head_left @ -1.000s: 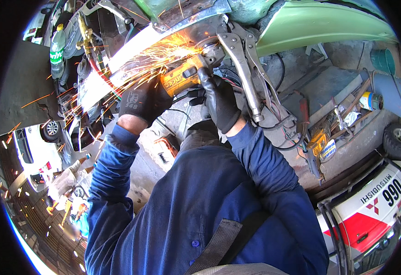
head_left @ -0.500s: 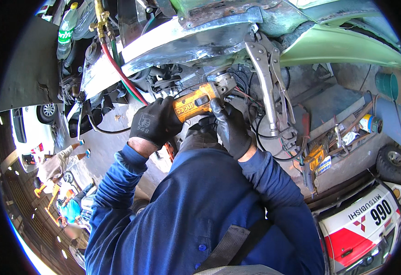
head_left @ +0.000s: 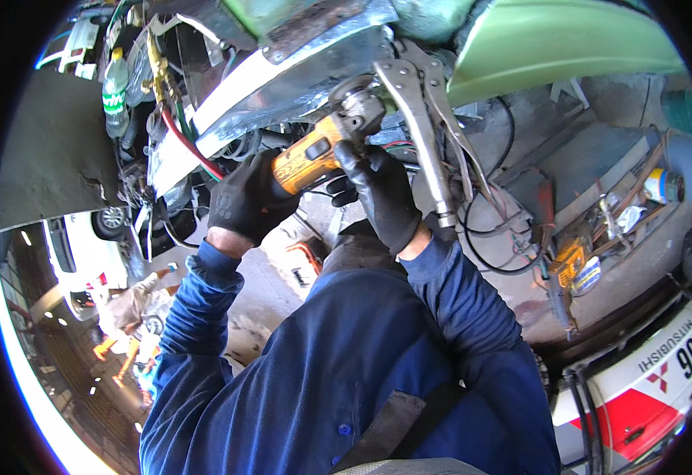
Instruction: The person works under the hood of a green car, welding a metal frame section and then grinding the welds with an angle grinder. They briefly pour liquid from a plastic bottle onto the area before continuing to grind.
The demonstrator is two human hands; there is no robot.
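Observation:
Both my hands wear black gloves and hold a yellow angle grinder (head_left: 314,158). My left hand (head_left: 243,202) grips its rear body. My right hand (head_left: 381,194) wraps the front, just below the grinder head (head_left: 358,107). The head sits against the lower edge of a bare metal car panel (head_left: 282,83). No sparks show. Silver locking pliers (head_left: 425,134) are clamped on the panel edge right beside my right hand. A green car body panel (head_left: 551,39) stretches to the right.
Red and green hoses (head_left: 191,146) hang at the left of the panel, near a green bottle (head_left: 114,91). Black cables (head_left: 488,229) loop over the concrete floor. A tool tray (head_left: 599,229) lies at right. A white and red car (head_left: 662,372) stands at lower right.
A second ago the grinder threw sparks off the panel; the sparks have stopped. The view has shifted, so hands, grinder and pliers sit a little lower and more to the right.

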